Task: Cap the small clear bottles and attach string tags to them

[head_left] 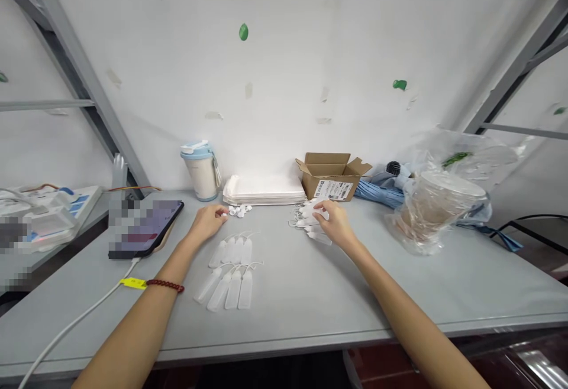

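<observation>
My left hand (209, 222) is closed in a pinch at the left edge of a small heap of white pieces (240, 211); a bit of white shows at its fingertips. My right hand (335, 220) has thumb and forefinger around a white translucent tag (318, 213) at the pile of similar tags (306, 219) in front of the cardboard box. Between my arms, several translucent tags with white string loops lie in two rows, a back row (231, 251) and a front row (233, 289).
Along the wall stand a cream and blue cup (202, 173), a stack of white sheets (268, 191) and an open cardboard box (328, 179). A plastic-wrapped roll (444, 206) and blue fabric straps (379, 193) are right. A phone (153, 229) with a charging cable (80, 321) lies left.
</observation>
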Demonstrator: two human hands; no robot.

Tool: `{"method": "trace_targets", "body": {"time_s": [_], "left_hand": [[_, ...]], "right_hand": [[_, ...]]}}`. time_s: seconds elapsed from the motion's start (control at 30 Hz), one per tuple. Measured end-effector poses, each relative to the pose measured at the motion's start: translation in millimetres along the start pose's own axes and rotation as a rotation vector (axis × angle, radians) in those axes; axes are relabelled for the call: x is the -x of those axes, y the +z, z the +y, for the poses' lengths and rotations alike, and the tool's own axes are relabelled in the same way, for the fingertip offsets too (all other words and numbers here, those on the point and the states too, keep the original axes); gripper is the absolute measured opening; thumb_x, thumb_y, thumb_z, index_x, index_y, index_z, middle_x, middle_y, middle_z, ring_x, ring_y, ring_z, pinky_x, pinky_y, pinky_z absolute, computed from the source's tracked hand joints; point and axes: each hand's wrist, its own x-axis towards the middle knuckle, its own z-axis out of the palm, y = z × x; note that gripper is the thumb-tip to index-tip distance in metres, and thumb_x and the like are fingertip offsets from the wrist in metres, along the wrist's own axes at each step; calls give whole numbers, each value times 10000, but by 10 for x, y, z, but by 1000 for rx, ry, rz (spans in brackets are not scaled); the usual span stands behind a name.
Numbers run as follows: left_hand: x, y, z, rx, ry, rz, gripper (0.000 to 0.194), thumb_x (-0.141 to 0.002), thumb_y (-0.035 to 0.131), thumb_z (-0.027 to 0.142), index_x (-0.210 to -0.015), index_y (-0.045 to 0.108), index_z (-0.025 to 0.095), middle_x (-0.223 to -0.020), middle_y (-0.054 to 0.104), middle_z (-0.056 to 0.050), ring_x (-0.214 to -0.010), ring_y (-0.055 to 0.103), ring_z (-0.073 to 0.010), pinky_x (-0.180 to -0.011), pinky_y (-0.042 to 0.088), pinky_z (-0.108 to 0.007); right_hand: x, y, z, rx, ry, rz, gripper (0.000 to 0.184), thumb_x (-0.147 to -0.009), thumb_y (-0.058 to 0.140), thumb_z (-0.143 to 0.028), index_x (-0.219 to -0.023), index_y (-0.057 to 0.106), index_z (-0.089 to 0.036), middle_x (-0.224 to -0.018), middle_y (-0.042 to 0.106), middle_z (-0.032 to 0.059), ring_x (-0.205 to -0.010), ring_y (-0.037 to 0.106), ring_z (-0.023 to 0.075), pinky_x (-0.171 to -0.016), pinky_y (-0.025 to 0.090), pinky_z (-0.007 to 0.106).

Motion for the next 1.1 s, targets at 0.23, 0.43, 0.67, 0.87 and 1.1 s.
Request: {"method": "trace_targets", "body": {"time_s": [0.23,0.43,0.67,0.87,1.1], "left_hand": [[9,37,28,156,-31,179,211,-684,591,236,-839,702,146,-796,702,-88,-785,633,-241,-753,459,-325],[38,-77,149,345,-76,334,275,-711,589,297,-934,670,158,-844,676,-51,-671,616,-168,-665,478,-272],[122,-88,372,507,76,399,238,-700,614,330,-841,678,149,-733,631,-28,-636,574,-146,-614,459,-254],[209,-122,531,641,131,234,257,-684,650,347,-827,668,134,-688,609,-18,-559,552,-123,-556,462,-249],[352,-109,707,703,131,-183,234,-687,665,348,-797,656,142,-656,616,-10,-573,578,-137,-565,464,-266]], "right_hand": [[72,51,-193,160,-251,28,158,-841,486,-136,-927,613,-173,-1003,622,133,-951,514,276,-809,419,422],[452,119,-942,-225,-504,-386,295,-912,459,-267,-1169,536,-145,-1019,602,129,-930,524,212,-815,450,358],[754,129,-1212,-279,-663,-628,310,-925,436,-330,-1122,589,-146,-912,579,99,-849,518,183,-774,424,312],[685,125,-1142,-57,-551,-624,328,-873,501,-399,-1061,620,-159,-771,568,66,-691,512,172,-716,376,331],[498,101,-950,-78,-290,-540,244,-885,485,-304,-1062,585,-167,-780,581,58,-654,527,163,-672,399,303]]}}
